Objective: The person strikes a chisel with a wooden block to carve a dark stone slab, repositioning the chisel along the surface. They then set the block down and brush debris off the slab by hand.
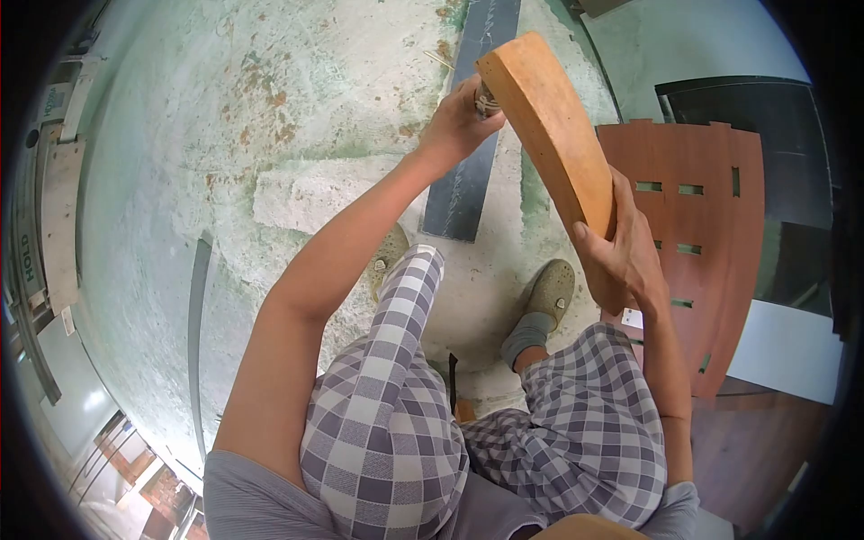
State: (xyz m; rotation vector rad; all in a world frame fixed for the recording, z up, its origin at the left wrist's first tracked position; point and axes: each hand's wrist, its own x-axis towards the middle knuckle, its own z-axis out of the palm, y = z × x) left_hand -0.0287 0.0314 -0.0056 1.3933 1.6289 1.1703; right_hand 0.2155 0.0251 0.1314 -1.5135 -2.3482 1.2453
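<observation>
A long, smooth orange-brown wooden block (pixel 544 121) is raised over the floor, slanting from upper middle down to the right. My right hand (pixel 624 243) grips its near part, thumb on the upper face and fingers around the far side. At the other end, my left hand (pixel 457 126) is closed around a short round piece with bands around it (pixel 487 101), which sits right against the block's edge. I cannot tell what this piece is. Beneath my left hand lies a dark grey flat strip (pixel 463 193) on the floor.
Slotted reddish-brown panels (pixel 720 216) lean at the right beside a dark panel (pixel 756 103). A thin grey strip (pixel 198 333) lies left on the stained concrete floor (pixel 243 99). Boards (pixel 63 234) line the far left. My shoes (pixel 552 292) and checked trousers (pixel 387 423) are below.
</observation>
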